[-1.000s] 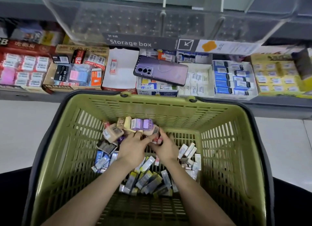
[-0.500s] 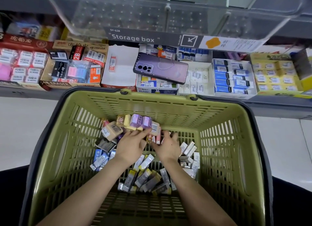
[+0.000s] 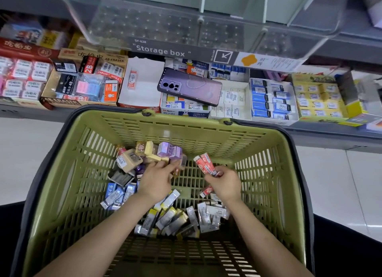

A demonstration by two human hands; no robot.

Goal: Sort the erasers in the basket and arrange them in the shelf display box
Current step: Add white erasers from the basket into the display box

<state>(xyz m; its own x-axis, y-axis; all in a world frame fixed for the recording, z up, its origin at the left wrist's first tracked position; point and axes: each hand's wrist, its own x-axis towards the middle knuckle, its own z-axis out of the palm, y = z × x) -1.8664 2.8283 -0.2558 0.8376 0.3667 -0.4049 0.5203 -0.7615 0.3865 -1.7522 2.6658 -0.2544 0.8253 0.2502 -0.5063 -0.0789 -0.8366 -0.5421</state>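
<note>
Since half a second ago the right grip (image 3: 224, 185) has drawn away from the left grip (image 3: 156, 179), out of the pile and toward the right wall of the green basket (image 3: 186, 116), so the two no longer meet. It pinches two red erasers (image 3: 203, 164) between thumb and fingers, their free ends pointing up and away from it. A third red eraser (image 3: 207, 191) lies just left of it on the basket floor.

The left grip has stayed at the pile. Two purple erasers (image 3: 169, 152) sit just beyond its fingertips; whether it pinches anything cannot be told. About four blue erasers (image 3: 117, 194) lie just left of its wrist. Grey and yellow erasers (image 3: 171, 216) are heaped between the two wrists, too many to count.

Beyond both grips, on the shelf (image 3: 31, 115), one phone (image 3: 189, 86) lies across the boxes. Left of it, one white box (image 3: 144, 95) holds a lone eraser (image 3: 132, 82).
</note>
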